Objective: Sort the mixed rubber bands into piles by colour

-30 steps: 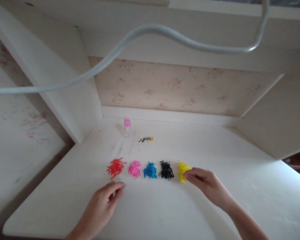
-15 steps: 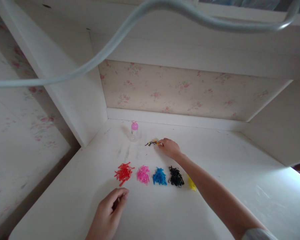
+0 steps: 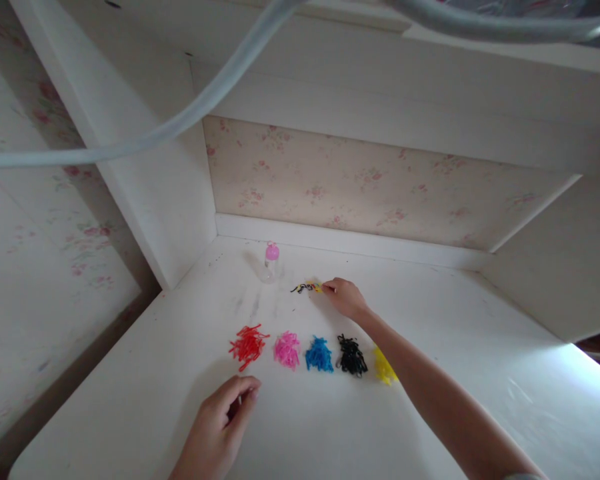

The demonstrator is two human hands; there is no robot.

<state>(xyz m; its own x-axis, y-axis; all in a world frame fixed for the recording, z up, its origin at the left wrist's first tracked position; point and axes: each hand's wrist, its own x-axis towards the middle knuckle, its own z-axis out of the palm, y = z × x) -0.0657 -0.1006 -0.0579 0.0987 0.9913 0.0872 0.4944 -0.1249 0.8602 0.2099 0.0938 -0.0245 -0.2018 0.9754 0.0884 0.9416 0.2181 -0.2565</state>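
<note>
My right hand (image 3: 347, 297) reaches to the back of the white desk, fingertips pinched at the right edge of a small mixed heap of black and yellow rubber bands (image 3: 307, 287). Whatever lies between those fingertips is too small to tell. In front, my left hand (image 3: 225, 417) hovers or rests with thumb and fingers curled together, and nothing shows in it. Beyond it are separate piles of red rubber bands (image 3: 249, 345), pink rubber bands (image 3: 287, 350), blue rubber bands (image 3: 319, 354), black rubber bands (image 3: 351, 355) and yellow rubber bands (image 3: 384, 367), the last partly behind my right forearm.
A small clear bottle with a pink top (image 3: 271, 260) stands left of the mixed heap. A pale cable (image 3: 180, 127) crosses the upper view. White side panels (image 3: 145, 167) and a floral-papered back wall (image 3: 320, 180) enclose the desk (image 3: 455, 373).
My right fingertips have drawn slightly right, and more yellow shows at the heap's right end. The left hand keeps its pose. The view has tilted a little.
</note>
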